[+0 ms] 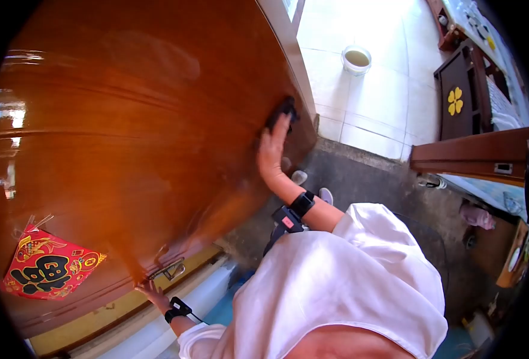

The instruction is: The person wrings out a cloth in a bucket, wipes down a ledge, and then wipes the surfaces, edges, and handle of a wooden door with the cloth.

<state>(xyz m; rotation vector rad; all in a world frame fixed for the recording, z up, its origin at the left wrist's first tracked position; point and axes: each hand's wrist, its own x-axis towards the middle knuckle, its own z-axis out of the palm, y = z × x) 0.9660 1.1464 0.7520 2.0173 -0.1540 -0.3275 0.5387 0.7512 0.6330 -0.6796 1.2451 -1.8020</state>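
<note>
A large glossy brown wooden door (pixel 138 131) fills the left side of the view. My right hand (pixel 273 152) presses a dark cloth (pixel 284 113) against the door near its edge, at the upper middle. Lower down on the left, my left hand (pixel 152 293) rests on the door's edge beside the metal handle (pixel 173 270), fingers apart and holding nothing. A red diamond-shaped decoration (pixel 49 269) with a black character and a gold fish hangs on the door.
A white bucket (pixel 356 60) of murky liquid stands on the pale tiled floor (pixel 375 96) beyond the threshold. Dark wooden furniture (pixel 459 96) with a yellow flower is at the upper right. A brown wooden door or frame (pixel 474 158) juts in from the right. Shoes show on the grey floor.
</note>
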